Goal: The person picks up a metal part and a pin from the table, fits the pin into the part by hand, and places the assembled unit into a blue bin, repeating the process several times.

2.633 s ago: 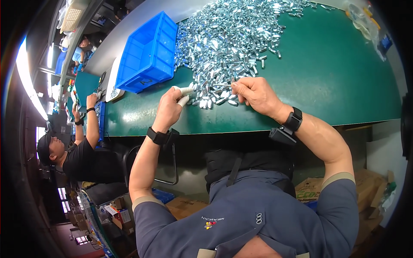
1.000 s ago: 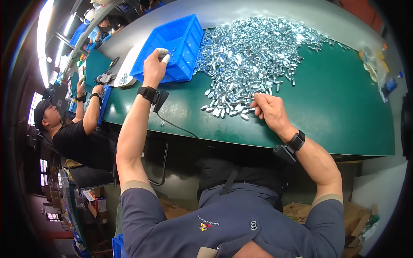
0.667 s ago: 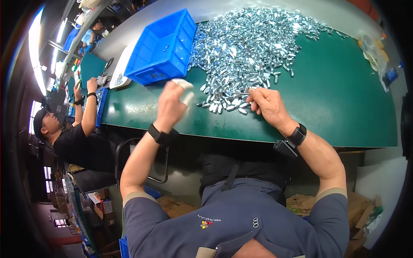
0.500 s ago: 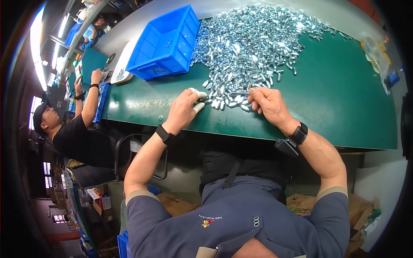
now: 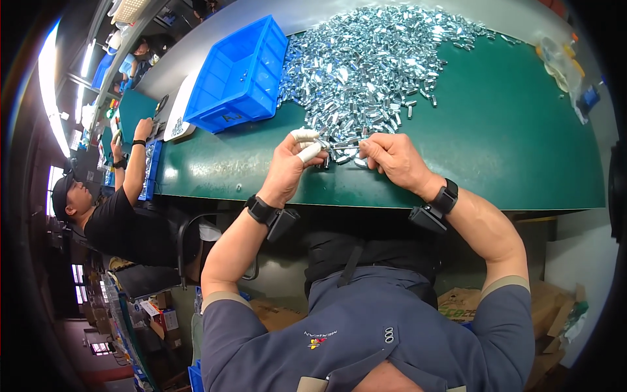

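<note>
Pinching a thin silver metal rod [image 5: 349, 147], the right hand [image 5: 400, 161] aimed it at the left hand [image 5: 287, 167] — its white-covered fingers [image 5: 309, 152] closed narrowly on a small shiny metal piece [image 5: 322, 143]; rod-to-piece contact couldn't be told. Both were at the near edge of a silver metal-piece heap [image 5: 366, 72] on the green table [image 5: 503, 137] — blue rectangular plastic bin [image 5: 262, 104] stood left of the heap.

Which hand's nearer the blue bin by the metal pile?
Left. In the picture, the left hand is below and right of the blue bin; the right hand is farther right.
</note>
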Motion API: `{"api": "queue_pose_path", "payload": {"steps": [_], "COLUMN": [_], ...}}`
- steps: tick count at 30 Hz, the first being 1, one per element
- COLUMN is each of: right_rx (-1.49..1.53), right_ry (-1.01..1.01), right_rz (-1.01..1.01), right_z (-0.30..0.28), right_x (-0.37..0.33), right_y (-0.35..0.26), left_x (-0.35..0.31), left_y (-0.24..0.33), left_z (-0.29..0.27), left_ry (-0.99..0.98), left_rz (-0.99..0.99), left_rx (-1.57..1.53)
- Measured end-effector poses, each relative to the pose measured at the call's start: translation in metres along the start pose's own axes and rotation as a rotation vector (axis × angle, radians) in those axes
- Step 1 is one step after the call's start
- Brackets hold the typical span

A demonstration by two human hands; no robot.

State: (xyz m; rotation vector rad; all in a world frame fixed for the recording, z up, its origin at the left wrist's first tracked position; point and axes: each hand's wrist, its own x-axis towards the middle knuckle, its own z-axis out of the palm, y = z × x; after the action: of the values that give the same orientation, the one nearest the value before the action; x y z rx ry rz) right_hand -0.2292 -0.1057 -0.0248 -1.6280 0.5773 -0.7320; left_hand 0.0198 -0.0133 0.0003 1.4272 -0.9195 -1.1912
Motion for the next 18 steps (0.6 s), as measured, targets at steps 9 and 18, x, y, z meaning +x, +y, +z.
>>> {"api": "queue_pose_path", "payload": {"steps": [9, 18], "right_rx": [-0.008, 0.042], "right_ry": [0.041, -0.057], "right_rz": [-0.002, 0.112], "right_z": [-0.001, -0.002], "right_x": [0.0, 0.0], "right_y": [-0.004, -0.002], "left_x": [-0.009, -0.006], "left_y": [-0.007, -0.005], "left_z": [0.03, 0.045], "left_ry": [-0.037, -0.038], "left_rz": [0.008, 0.106], "left_rx": [-0.204, -0.067]}}
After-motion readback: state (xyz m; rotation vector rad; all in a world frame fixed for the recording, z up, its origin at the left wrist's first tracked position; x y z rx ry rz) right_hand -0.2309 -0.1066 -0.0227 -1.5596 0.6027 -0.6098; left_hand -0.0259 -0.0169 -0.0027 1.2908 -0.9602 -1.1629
